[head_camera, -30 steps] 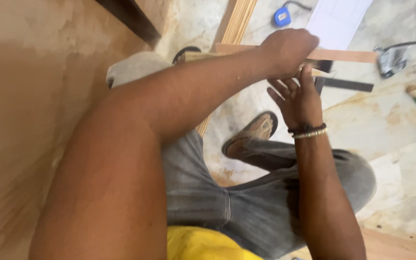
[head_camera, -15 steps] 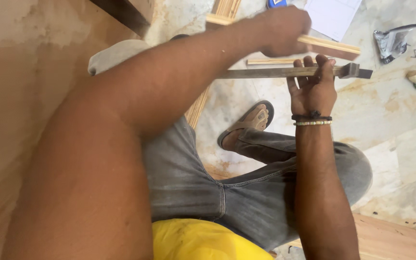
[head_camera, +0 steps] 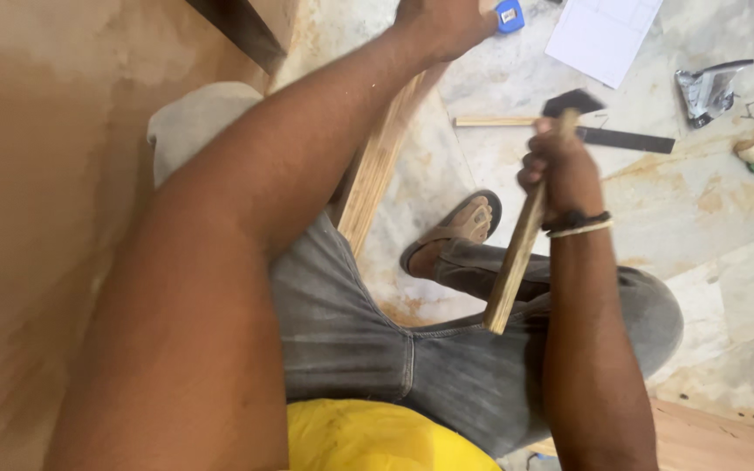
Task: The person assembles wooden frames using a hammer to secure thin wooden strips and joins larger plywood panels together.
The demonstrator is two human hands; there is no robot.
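Right hand [head_camera: 560,170] was clamped on wooden-handled hammer [head_camera: 530,222], raised above the floor. Left hand [head_camera: 447,22] pressed on long plywood strip [head_camera: 381,157], grip unclear. Risk: mis-swing hitting fingers or sandalled foot [head_camera: 460,228].

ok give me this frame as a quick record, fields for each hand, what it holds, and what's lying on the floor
right hand: right hand gripped round the wooden handle of a hammer, dark head up
left hand: left hand stretched forward, resting at the far end of a long wood strip
floor: marble floor with a blue tape measure, white paper sheet, crumpled silver packet, metal square
legs: grey jeans, sandalled foot
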